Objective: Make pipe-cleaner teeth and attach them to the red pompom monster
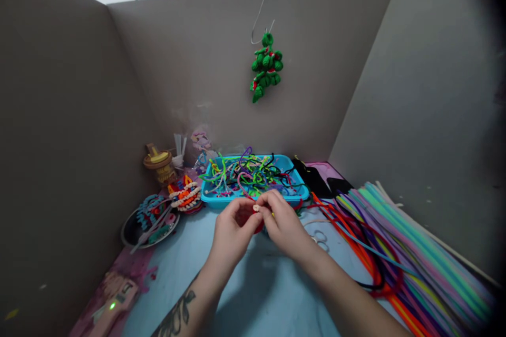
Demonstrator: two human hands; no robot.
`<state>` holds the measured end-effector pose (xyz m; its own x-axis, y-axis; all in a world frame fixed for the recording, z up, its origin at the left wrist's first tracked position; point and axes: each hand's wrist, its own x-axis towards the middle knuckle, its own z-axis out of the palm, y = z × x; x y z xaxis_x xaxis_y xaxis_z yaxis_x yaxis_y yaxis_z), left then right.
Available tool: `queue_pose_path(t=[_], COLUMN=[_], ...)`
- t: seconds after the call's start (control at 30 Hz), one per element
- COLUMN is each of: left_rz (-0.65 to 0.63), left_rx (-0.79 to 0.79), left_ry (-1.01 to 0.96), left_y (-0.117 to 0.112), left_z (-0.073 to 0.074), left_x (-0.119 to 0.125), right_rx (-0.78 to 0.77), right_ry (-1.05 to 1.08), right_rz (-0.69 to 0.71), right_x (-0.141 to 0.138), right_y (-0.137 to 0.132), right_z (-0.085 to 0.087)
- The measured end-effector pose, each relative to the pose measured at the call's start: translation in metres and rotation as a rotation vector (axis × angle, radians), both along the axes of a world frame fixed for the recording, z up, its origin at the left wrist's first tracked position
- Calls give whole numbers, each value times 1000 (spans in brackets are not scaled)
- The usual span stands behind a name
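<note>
My left hand (233,234) and my right hand (284,224) meet over the light blue table (253,295), just in front of a blue tray (221,200). Both hands pinch a small red pipe-cleaner piece (259,225) with a pale bead-like tip between their fingertips. Fingers of both hands are curled closed round it. The blue tray holds a tangle of short coloured pipe-cleaner scraps (249,174).
Long coloured pipe cleaners (399,247) lie in a bundle along the right. A round dish (136,234) with craft pieces, an orange figure (185,195) and a small jar (160,164) stand at left. A green pipe-cleaner figure (266,66) hangs on the cardboard back wall. A pink tool (114,300) lies near left.
</note>
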<state>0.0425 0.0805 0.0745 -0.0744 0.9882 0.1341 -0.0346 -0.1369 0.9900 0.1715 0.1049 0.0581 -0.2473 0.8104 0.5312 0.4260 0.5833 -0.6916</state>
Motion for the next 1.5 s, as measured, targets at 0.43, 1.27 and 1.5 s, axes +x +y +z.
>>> queue_pose_path(t=[0.43,1.27,1.5], left_rz=[138,129,129], left_rx=[315,449,601], left_ry=[517,681,773], left_y=[0,-2,1], left_z=[-9,-14,-20], left_x=[-8,-9,-11], right_rx=[10,41,14], right_ry=[-60,-46,-67], right_rz=[-19,-9,8], right_x=[2,1,0], right_y=[-1,-1,-1], right_z=[0,0,-1])
